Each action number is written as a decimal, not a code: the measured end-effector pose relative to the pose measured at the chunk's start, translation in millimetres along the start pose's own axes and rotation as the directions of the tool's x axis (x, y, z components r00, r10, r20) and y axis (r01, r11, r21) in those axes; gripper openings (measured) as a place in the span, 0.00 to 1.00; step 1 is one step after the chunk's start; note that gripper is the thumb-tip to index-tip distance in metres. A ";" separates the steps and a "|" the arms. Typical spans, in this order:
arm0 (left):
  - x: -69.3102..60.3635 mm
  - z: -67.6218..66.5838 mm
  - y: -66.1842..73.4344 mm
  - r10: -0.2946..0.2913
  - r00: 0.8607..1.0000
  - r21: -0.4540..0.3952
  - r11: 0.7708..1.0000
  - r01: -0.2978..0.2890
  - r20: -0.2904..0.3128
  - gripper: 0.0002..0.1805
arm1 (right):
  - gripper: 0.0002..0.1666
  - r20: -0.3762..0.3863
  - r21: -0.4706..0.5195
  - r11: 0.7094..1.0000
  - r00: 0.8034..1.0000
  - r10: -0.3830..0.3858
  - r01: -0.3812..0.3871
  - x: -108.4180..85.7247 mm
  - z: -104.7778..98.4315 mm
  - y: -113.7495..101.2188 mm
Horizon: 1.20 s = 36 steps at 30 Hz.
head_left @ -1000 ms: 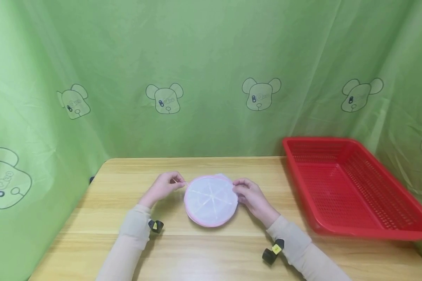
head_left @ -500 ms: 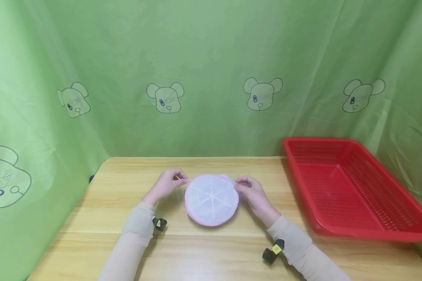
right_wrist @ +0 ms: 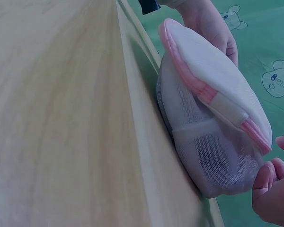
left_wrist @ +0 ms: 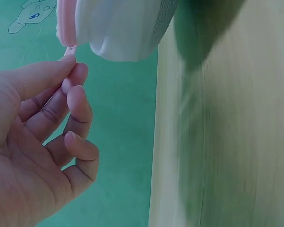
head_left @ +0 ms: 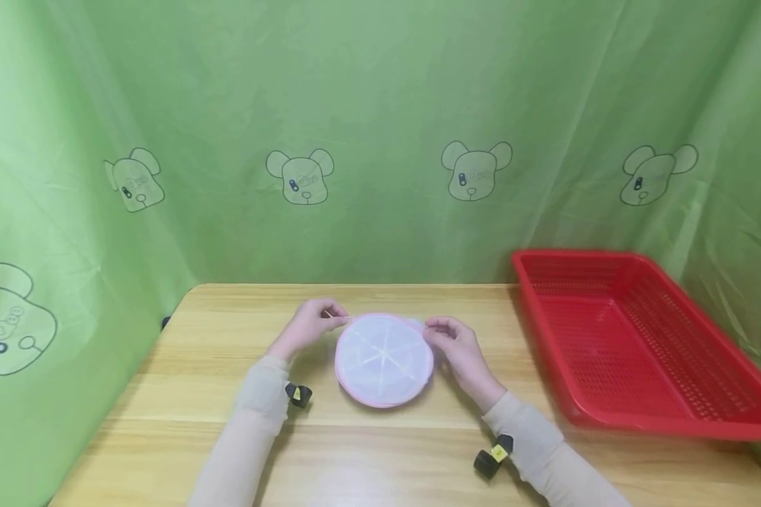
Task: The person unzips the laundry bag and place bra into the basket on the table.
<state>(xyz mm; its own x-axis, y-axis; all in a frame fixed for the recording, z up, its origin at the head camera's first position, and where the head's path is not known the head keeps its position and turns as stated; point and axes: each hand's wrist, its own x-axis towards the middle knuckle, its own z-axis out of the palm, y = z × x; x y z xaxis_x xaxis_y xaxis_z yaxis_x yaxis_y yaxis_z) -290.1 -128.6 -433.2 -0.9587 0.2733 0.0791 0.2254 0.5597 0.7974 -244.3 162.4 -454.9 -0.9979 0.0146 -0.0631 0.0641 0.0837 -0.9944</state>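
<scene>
A round white mesh bag with a pink zipped rim sits on the table in the head view; pale lines cross its flat top. My left hand is at its upper left edge. Thumb and index finger of that hand pinch a small pink zipper pull in the left wrist view, the other fingers loosely bent. At the upper right edge, my right hand holds the rim by the fingertips. The right wrist view shows the bag's soft mesh side and part of my right hand.
A red perforated basket stands on the right side of the wooden table. Green curtains with printed bear heads hang behind and at both sides.
My left hand has moved up and to the right along the rim, with the zipper pull in its fingertips. The bag has shifted slightly right; my right hand has barely moved.
</scene>
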 end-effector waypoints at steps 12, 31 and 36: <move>8.0 6.9 5.4 0.024 1.000 -0.028 0.999 -0.024 -0.007 0.04 | 0.24 0.075 -0.003 0.998 0.995 0.063 -0.063 2.8 -1.8 6.0; 11.9 16.4 4.4 0.014 0.999 -0.060 0.998 -0.016 -0.028 0.03 | 0.21 0.089 -0.111 0.993 0.994 0.058 -0.048 4.6 -4.6 9.7; 11.6 16.8 2.6 0.025 0.999 -0.058 0.998 -0.027 -0.031 0.04 | 0.22 0.097 -0.089 0.994 0.992 0.079 -0.070 7.5 -6.0 12.3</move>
<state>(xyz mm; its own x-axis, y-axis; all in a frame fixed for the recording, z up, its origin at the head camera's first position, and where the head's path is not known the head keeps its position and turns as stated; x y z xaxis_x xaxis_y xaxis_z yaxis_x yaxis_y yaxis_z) -297.7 -110.9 -440.3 -0.9578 0.2625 0.1174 0.2403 0.5063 0.8282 -251.0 169.6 -467.0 -0.9859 -0.0760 -0.1492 0.1346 0.1708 -0.9761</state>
